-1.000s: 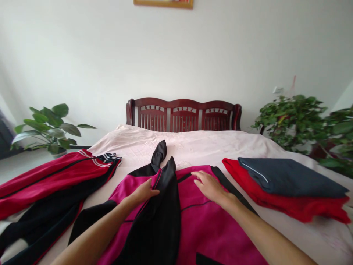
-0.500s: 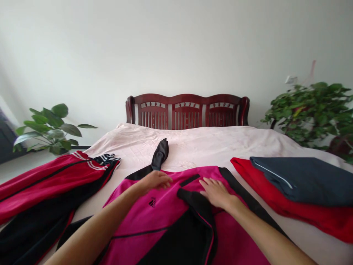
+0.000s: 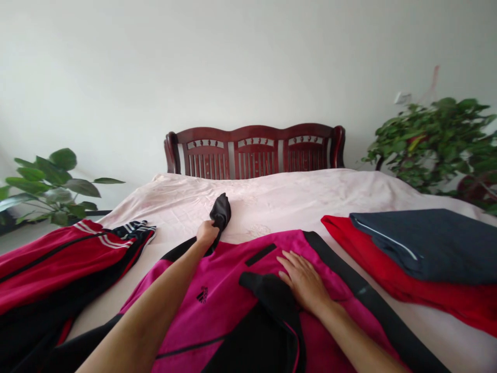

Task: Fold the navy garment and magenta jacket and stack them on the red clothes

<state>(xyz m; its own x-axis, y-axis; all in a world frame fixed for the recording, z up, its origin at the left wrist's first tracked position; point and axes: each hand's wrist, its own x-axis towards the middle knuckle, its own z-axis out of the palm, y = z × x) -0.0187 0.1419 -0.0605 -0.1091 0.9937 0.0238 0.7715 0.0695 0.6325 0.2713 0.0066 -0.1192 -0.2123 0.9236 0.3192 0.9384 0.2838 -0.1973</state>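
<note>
A magenta and black jacket (image 3: pixel 217 280) with a small black logo lies spread over the near part of the bed. Its black collar end (image 3: pixel 220 211) sticks up beyond the far edge, and my left hand (image 3: pixel 207 233) is closed around the base of that piece. Flat on the magenta cloth, fingers stretched out, rests my right hand (image 3: pixel 303 277). Just left of it a folded-over black part (image 3: pixel 272 295) of the jacket lies across the middle. The tips of my left fingers are hidden.
Red and black striped clothing (image 3: pixel 70 254) lies at the left. At the right, a folded dark blue garment (image 3: pixel 427 243) sits on a red one (image 3: pixel 388 274). Beyond the pale bedsheet (image 3: pixel 283 197) stands a wooden headboard (image 3: pixel 256 150). Plants (image 3: pixel 58 181) flank the bed.
My left hand has moved away from me and to the left, from over the magenta cloth, and taken hold of the black collar end. My right hand stays on the jacket. The view shifted slightly.
</note>
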